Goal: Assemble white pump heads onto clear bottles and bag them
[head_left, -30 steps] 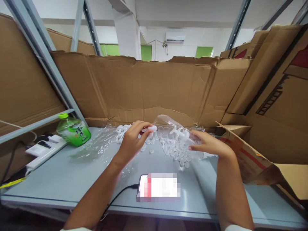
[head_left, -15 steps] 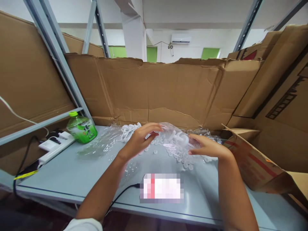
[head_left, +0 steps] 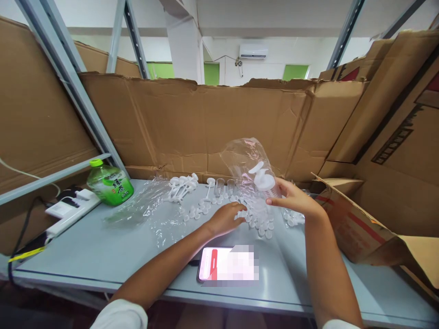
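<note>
Above the grey table [head_left: 85,256], the right hand [head_left: 291,198] pinches a white pump top [head_left: 263,180] inside a clear bag [head_left: 244,157], while the left hand [head_left: 224,218], fingers curled, touches loose white caps [head_left: 262,226], which a careless sweep could scatter toward the phone [head_left: 209,267].

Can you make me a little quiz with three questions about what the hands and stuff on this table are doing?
1. True or false: the right hand holds a clear plastic bag with a white plastic pump top in it.
2. What does the left hand reach into?
A. small white plastic caps
B. green drink bottle
3. Which thing lies nearest the grey table's front edge?

Key: 1 true. 2 A. 3 the phone.
</note>
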A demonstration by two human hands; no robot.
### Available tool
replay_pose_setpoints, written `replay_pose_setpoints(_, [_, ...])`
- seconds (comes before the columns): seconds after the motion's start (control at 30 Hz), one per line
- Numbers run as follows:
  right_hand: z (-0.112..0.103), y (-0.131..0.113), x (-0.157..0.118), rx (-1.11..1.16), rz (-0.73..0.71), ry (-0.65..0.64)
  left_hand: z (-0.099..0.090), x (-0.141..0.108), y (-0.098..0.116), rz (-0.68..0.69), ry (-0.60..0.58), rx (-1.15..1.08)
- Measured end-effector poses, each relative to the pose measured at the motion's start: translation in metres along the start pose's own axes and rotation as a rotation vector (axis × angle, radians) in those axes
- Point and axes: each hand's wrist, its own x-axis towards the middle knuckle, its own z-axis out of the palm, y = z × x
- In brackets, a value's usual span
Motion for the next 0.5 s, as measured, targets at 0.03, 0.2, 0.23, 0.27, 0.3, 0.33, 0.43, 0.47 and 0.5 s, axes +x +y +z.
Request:
replay_pose_setpoints(0.03, [0.000, -0.001, 0.000, -0.010, 0.001, -0.003, 0.009, 0.004, 0.002, 0.034, -0.046, 0.033])
replay_pose_setpoints(0.2, [0.000, -0.004, -0.001, -0.029, -0.003, 0.000, 0.038, 0.022, 0.009, 0.071, -0.129, 0.161])
replay_pose_setpoints(0.23, [0.000, -0.004, -0.001, -0.037, -0.004, -0.002, 0.040, 0.024, 0.010, 0.068, -0.127, 0.162])
replay_pose_setpoints(0.27, [-0.001, -0.004, -0.001, -0.053, 0.002, -0.001, 0.039, 0.025, 0.010, 0.065, -0.124, 0.159])
replay_pose_setpoints(0.3, [-0.002, -0.004, -0.002, -0.081, 0.014, 0.003, 0.035, 0.025, 0.011, 0.063, -0.121, 0.160])
replay_pose_setpoints(0.33, [-0.002, -0.004, -0.002, -0.119, 0.032, 0.010, 0.029, 0.023, 0.011, 0.060, -0.111, 0.157])
replay_pose_setpoints(0.43, [-0.006, -0.004, -0.005, -0.271, 0.097, 0.047, -0.005, 0.010, 0.014, 0.023, 0.062, 0.099])
replay_pose_setpoints(0.47, [-0.007, -0.003, -0.006, -0.323, 0.118, 0.059, -0.019, 0.004, 0.015, -0.007, 0.209, 0.061])
replay_pose_setpoints(0.5, [-0.009, -0.002, -0.007, -0.372, 0.139, 0.068, -0.034, -0.003, 0.015, -0.024, 0.331, 0.036])
